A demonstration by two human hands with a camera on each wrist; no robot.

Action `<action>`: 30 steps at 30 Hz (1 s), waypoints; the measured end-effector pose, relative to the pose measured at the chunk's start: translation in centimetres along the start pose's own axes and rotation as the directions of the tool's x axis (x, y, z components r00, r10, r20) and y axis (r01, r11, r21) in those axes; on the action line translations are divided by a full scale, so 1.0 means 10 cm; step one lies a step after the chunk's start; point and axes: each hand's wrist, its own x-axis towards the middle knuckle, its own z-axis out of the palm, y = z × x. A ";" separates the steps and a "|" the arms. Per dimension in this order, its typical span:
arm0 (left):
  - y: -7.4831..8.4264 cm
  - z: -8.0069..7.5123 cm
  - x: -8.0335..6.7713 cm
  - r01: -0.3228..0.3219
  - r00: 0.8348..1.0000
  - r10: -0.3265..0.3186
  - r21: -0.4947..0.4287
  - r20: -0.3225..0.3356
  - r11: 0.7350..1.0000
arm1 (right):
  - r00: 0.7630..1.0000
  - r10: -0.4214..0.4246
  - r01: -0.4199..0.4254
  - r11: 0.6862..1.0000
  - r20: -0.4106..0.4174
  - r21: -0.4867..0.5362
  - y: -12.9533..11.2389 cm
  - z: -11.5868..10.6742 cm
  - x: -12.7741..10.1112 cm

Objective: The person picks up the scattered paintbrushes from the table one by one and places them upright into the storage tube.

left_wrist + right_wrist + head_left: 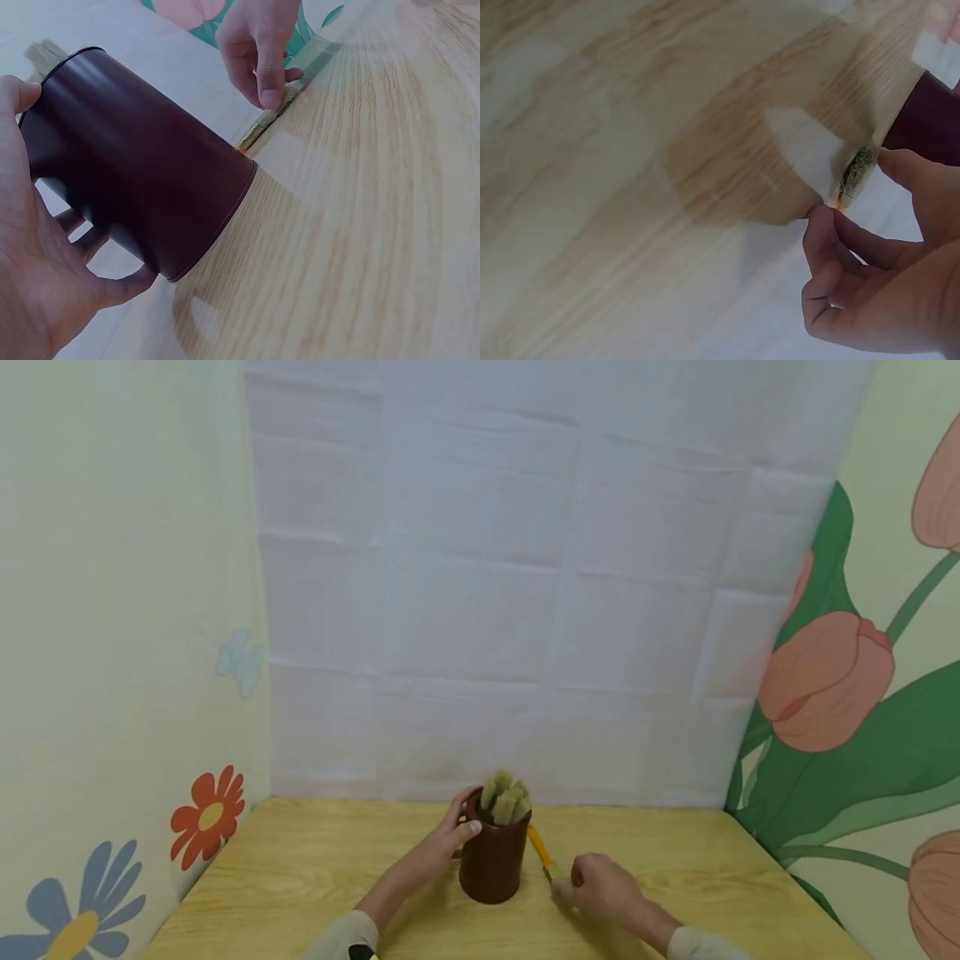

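My left hand (30, 255) grips a dark maroon cylindrical pot (491, 860), fingers spread round its side and thumb up at the rim. The pot stands upright, tilted slightly in the head view, with several pale brush heads (506, 797) sticking out of its top. Just right of the pot, a paintbrush (540, 845) with an orange handle lies on the table, its bristles (857, 171) toward me. My right hand (603, 887) is down at the bristle end. In the right wrist view, thumb and forefinger stand apart on either side of the brush, the thumb tip right at the bristles.
A light wood-grain table (315, 852) lies under everything. Behind it hangs a creased white sheet (480, 610). Side panels carry printed flowers, daisies (210, 816) on the left and large tulips (825, 681) on the right.
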 end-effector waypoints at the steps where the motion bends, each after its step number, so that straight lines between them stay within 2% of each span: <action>1: 0.01 0.00 0.00 -0.005 1.000 0.005 0.003 0.001 1.000 | 1.000 0.001 -0.001 1.000 0.001 0.001 0.00 0.00 0.00; 5: 0.01 -0.02 0.01 -0.012 1.000 0.012 0.016 0.000 1.000 | 0.999 0.003 -0.004 1.000 -0.032 -0.009 0.02 0.02 0.01; 10: 0.00 -0.04 0.02 -0.005 1.000 0.005 0.018 -0.003 1.000 | 0.996 0.071 -0.071 0.997 -0.054 0.000 0.05 0.05 0.02; 20: -0.01 -0.04 0.02 0.025 1.000 -0.025 -0.006 0.010 1.000 | 0.978 0.077 -0.062 0.994 -0.193 0.086 0.07 -0.06 -0.01; 23: 0.00 -0.03 0.02 0.030 0.999 -0.030 -0.018 0.012 0.999 | 0.972 0.079 -0.045 0.987 -0.222 0.154 0.09 -0.13 0.02; 27: -0.01 -0.02 0.02 0.036 0.999 -0.036 -0.028 0.004 0.999 | 0.964 0.115 -0.047 0.960 -0.238 0.274 0.05 -0.28 0.06; 30: -0.02 -0.02 0.02 0.034 0.999 -0.034 -0.027 0.000 0.999 | 0.945 0.146 -0.053 0.950 -0.291 0.307 -0.03 -0.41 0.08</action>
